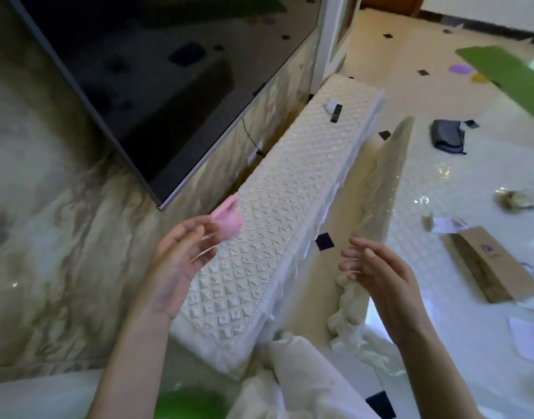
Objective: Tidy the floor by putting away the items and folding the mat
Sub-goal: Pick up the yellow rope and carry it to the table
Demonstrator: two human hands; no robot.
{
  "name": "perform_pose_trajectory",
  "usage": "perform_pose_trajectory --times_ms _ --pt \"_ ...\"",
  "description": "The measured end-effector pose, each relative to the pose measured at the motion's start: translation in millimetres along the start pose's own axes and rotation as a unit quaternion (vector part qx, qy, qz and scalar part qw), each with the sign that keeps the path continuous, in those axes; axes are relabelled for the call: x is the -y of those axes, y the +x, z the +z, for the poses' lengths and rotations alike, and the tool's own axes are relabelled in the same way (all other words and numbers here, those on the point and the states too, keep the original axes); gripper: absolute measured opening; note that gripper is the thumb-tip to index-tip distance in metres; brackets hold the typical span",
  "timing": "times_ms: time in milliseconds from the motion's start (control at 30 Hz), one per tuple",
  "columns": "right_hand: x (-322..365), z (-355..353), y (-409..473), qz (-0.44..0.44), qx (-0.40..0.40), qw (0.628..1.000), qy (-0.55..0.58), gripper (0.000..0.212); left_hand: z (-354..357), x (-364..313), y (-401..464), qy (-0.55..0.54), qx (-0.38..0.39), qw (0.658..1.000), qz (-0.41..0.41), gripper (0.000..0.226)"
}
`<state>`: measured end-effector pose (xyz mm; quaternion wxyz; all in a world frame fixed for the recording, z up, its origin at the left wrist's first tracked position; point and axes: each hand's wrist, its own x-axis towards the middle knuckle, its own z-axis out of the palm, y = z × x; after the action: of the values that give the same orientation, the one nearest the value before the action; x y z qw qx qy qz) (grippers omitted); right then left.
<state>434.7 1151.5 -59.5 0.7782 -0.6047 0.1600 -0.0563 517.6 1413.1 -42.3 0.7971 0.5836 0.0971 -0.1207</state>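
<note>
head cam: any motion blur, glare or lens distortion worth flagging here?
Head view: motion blur smears the left hand and the pink item at its fingertips, grip unreadable; right hand slightly soft. Specular glare on the glossy floor; the TV screen mirrors the room. Wide-angle bending tilts the quilted cabinet top.

A big dark TV point(156, 71) hangs on a marbled wall point(48, 237). Below it runs a long console with a white quilted cover point(277, 207). A black remote point(336, 113) lies near the cover's far end, just beside a small white object point(329, 104), too blurred to identify. A thin cable point(250, 140) drops behind the console.
</note>
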Motion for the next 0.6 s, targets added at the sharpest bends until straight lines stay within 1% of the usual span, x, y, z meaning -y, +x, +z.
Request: perform_pose_trajectory --times_ms 33,100,133,200,233,267,333,433,533,600 --pt "1 -8 -5 -0.004 -0.018 1.000 0.011 0.062 9 3 1 -0.002 0.017 1.000 -0.006 0.016" --pt "2 -24 -15 -0.016 -0.048 0.998 0.031 0.059 28 9 0 -0.012 0.055 0.998 -0.018 0.021" --pt "2 -33 -20 -0.020 -0.055 0.997 0.040 0.052 37 13 -1 -0.009 0.073 0.997 -0.023 0.024" --pt "1 -50 -31 -0.025 -0.072 0.996 0.054 0.023 55 22 -5 0.011 0.101 0.994 -0.029 0.026" --pt "0 -59 -36 -0.026 -0.089 0.994 0.051 0.016 66 26 -7 0.019 0.113 0.993 -0.034 0.027" --pt "0 -68 -41 -0.024 -0.109 0.992 0.052 0.020 76 32 -10 0.027 0.125 0.991 -0.039 0.028" --pt "-1 -88 -54 -0.029 -0.135 0.988 0.062 0.020 100 44 -16 0.047 0.148 0.987 -0.052 0.026" --pt "6 -124 -82 -0.045 -0.184 0.979 0.069 0.037 143 62 -27 0.054 0.181 0.977 -0.096 0.023" --pt "8 -173 -118 -0.040 -0.258 0.963 0.071 0.017 191 80 -41 0.060 0.220 0.966 -0.124 0.023" --pt "11 -207 -148 -0.035 -0.315 0.946 0.074 0.022 225 93 -54 0.074 0.250 0.957 -0.131 0.022"
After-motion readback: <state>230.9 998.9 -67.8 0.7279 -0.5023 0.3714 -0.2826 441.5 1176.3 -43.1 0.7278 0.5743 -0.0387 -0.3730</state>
